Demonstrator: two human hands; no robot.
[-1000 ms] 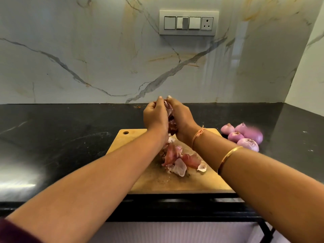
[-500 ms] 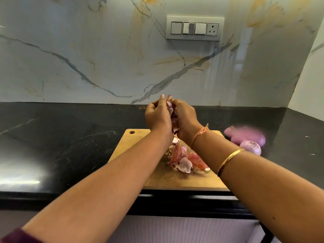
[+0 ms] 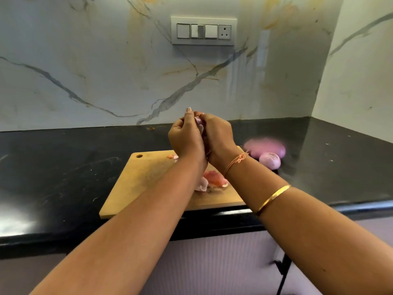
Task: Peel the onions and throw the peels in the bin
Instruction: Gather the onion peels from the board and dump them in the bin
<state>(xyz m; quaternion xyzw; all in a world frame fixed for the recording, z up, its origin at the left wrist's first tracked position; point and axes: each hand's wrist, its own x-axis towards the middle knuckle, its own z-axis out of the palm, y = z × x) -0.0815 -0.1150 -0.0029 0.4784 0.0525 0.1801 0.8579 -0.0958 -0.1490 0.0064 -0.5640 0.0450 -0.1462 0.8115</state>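
While both hands are held up together over the far part of the cutting board [image 3: 136,184], an onion [image 3: 198,123] is clamped between them. Only a pale purple sliver of it is seen in the gap between the palms. On the left hand [image 3: 187,141] the fingers [image 3: 187,114] are curled round the onion from the left, with one fingertip stuck up above the rest. On the right hand [image 3: 218,137] the fingers are curled over the onion from the right and closed narrow on it; their tips are hidden behind the hand itself. Whether skin is left on the onion cannot be told from this angle.

A pile of peels [image 3: 213,180] — pink and whitish — is seen lying on the board, just below the wrists and partly covered by the left forearm. One small scrap [image 3: 172,156] is lying near the board's far edge, apart from the pile. The board is set on the black tabletop [image 3: 63,167], its near edge close to the tabletop's front edge, its hanging hole at the far left corner.

Just right of the board, peeled onions [image 3: 269,160] are parked on the tabletop. One is sharp; those behind it are smeared to a pink blur, so no count is given.

A thread band [image 3: 236,161] is worn at the right wrist, a gold bangle [image 3: 273,198] further up the forearm. A switch panel [image 3: 204,30] is mounted on the marble wall [image 3: 85,71] behind the tabletop.
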